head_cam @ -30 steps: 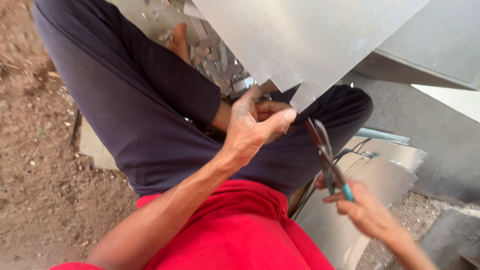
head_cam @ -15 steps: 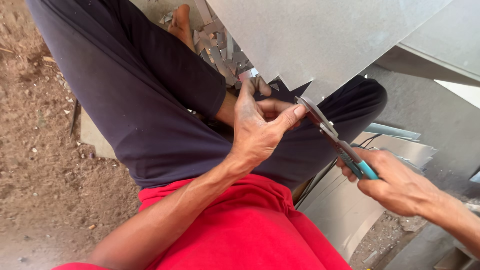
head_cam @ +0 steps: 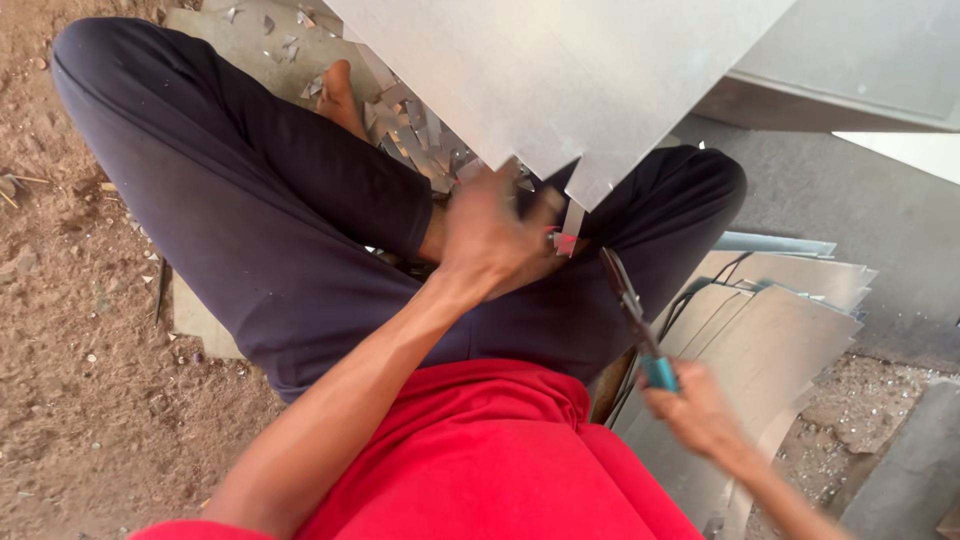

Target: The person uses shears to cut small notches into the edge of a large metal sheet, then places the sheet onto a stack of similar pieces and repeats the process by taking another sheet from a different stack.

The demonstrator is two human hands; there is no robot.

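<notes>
- We sit cross-legged on the ground, and our left hand [head_cam: 495, 235], blurred at the centre of the frame, has its fingers curled on the lower corner of the large metal sheet [head_cam: 560, 80] that fills the upper middle of the frame.
- A small red-tipped piece [head_cam: 566, 243] shows just beside those fingers; we cannot tell whether they pinch it or only touch it.
- Our right hand [head_cam: 700, 415], at the lower right, has its fingers wrapped round the teal handles of the tin snips [head_cam: 632, 312], whose blades point up toward the sheet's notched corner but stand apart from it.
- Small metal offcuts [head_cam: 415, 135] lie scattered by the bare foot [head_cam: 340, 100] at the upper left, so we judge some trimming is done.
- A stack of cut sheets [head_cam: 770, 330] lies at the right; the large sheet looks mostly whole, so much cutting seems left.
</notes>
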